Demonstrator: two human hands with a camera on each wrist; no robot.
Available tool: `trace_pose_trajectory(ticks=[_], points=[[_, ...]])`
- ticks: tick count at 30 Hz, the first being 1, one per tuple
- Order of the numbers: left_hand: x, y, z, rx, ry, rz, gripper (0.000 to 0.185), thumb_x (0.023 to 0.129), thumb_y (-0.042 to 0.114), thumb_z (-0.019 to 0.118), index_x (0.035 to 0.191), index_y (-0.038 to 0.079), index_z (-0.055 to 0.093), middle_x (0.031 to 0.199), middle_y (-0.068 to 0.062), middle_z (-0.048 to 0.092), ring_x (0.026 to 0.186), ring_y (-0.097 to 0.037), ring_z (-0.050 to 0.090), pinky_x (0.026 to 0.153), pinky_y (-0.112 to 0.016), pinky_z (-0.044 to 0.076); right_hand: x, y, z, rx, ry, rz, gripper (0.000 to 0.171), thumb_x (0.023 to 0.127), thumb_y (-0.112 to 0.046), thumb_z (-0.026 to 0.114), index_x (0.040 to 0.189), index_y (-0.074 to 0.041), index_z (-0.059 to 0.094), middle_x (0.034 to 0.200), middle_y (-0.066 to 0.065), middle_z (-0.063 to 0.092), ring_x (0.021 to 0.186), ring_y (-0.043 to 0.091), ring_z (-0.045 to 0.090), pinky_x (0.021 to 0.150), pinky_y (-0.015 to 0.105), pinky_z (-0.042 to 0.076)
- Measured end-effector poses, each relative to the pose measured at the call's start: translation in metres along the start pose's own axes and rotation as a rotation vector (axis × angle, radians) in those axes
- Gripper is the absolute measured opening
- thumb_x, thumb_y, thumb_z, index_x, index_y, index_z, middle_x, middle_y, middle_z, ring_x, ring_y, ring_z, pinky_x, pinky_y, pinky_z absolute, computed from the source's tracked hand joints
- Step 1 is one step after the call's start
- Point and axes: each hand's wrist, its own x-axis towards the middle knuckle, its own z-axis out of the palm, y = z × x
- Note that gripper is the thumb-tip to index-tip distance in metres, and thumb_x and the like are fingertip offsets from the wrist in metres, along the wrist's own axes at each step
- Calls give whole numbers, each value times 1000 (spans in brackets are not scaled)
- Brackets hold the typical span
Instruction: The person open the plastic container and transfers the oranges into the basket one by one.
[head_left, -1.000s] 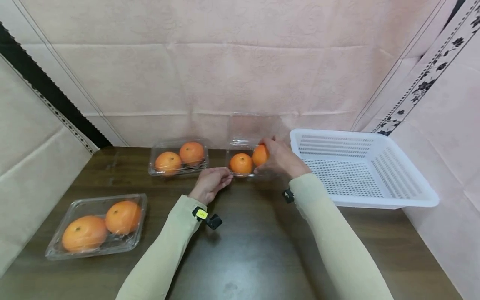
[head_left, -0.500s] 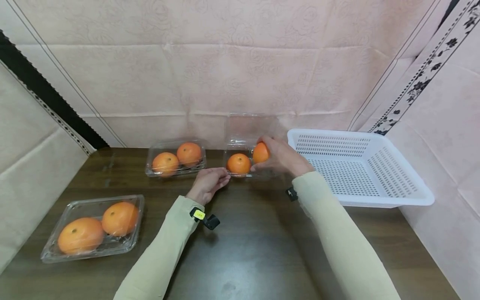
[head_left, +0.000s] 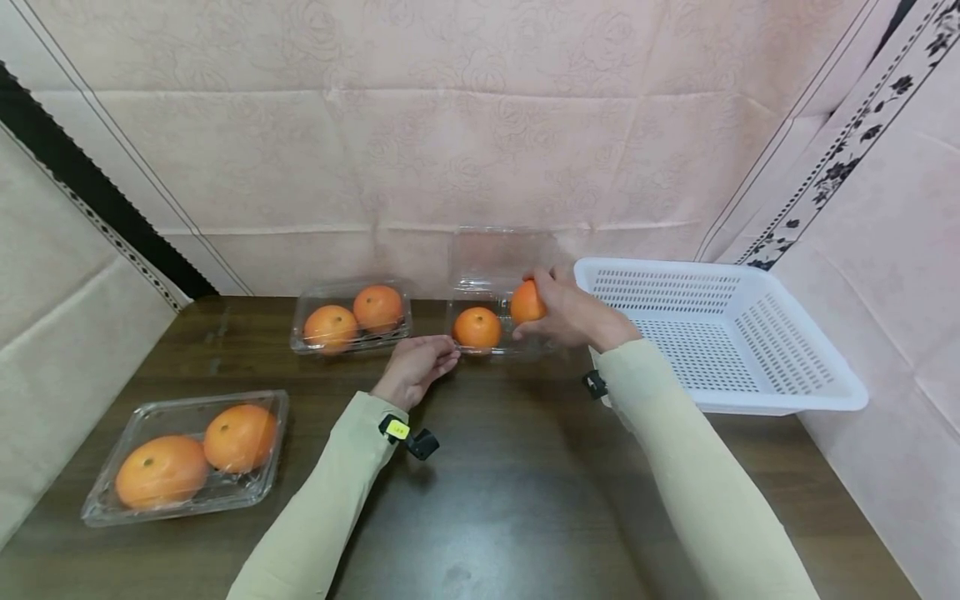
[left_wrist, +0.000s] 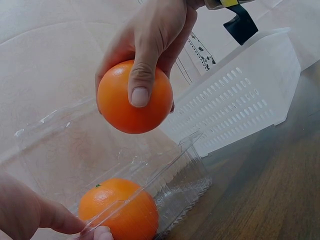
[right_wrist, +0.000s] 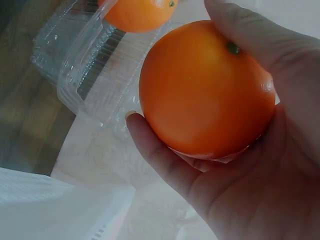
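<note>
My right hand (head_left: 573, 315) grips an orange (right_wrist: 207, 90), thumb on one side and fingers round the other. In the left wrist view this orange is held above the open clear plastic clamshell box (left_wrist: 185, 185), apart from it. Inside the box, at its left end, sits another orange (head_left: 477, 327). The box's lid (head_left: 502, 254) stands up at the back. My left hand (head_left: 418, 367) pinches the box's front left edge between thumb and fingers, close by the orange inside.
Right of the box stands a white perforated plastic basket (head_left: 780, 400) with nothing in it. A clear box (head_left: 300, 342) with two oranges sits to the left. Nearer, at front left, lies a larger clear box (head_left: 262, 492) with two oranges. Behind the table (head_left: 480, 517) hangs pale cloth (head_left: 480, 150).
My right hand, with the orange in it, has shifted a little right and up, away from the orange in the box. My left hand stays at the box's edge.
</note>
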Motion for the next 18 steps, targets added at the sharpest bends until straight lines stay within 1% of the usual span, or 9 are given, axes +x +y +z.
trace_pose_trajectory(ticks=[2, 4, 6, 9, 12, 16, 18], points=[[1, 0, 0, -1, -1, -2, 31, 103, 11, 59, 132, 0, 61, 116, -10, 65, 101, -18, 65, 106, -31, 55, 0, 1, -1, -3, 2, -2, 82, 88, -37, 80, 149, -16, 31, 135, 15, 39, 106, 30, 57, 86, 37, 55], [1, 0, 0, -4, 0, -4, 31, 103, 10, 59, 132, 0, 62, 116, -10, 65, 102, -18, 65, 107, -32, 55, 0, 2, -3, -3, 12, -14, 80, 88, -34, 81, 148, -14, 32, 130, 13, 45, 104, 30, 58, 82, 36, 57], [1, 0, 0, -7, 1, -5, 31, 103, 10, 59, 132, 0, 62, 116, -10, 65, 103, -19, 65, 107, -32, 55, -1, 3, -4, -6, 21, -31, 75, 87, -33, 82, 144, -14, 36, 123, 11, 51, 102, 29, 59, 78, 35, 57], [1, 0, 0, -7, 3, -6, 31, 103, 11, 59, 131, 0, 62, 116, -10, 65, 102, -19, 65, 108, -33, 54, -2, 4, -7, -16, 29, -58, 68, 85, -29, 82, 137, -14, 41, 118, 9, 57, 99, 28, 59, 77, 34, 57], [1, 0, 0, -7, 3, -6, 31, 103, 11, 59, 131, 0, 62, 116, -11, 65, 100, -18, 65, 109, -34, 54, -3, 5, -9, -39, 36, -70, 66, 83, -27, 82, 136, -16, 45, 122, 10, 55, 100, 28, 60, 79, 36, 58], [1, 1, 0, -13, 2, -11, 31, 103, 10, 59, 132, 1, 62, 117, -11, 65, 100, -18, 64, 109, -34, 53, -5, 6, -13, -78, 51, -69, 68, 82, -27, 81, 140, -18, 47, 131, 13, 44, 104, 30, 60, 82, 39, 59], [1, 1, 0, -17, 2, -14, 31, 103, 10, 59, 132, 1, 61, 116, -11, 65, 101, -18, 64, 109, -34, 54, -7, 5, -16, -90, 54, -66, 69, 81, -27, 80, 142, -19, 48, 133, 13, 41, 105, 31, 60, 83, 40, 59]])
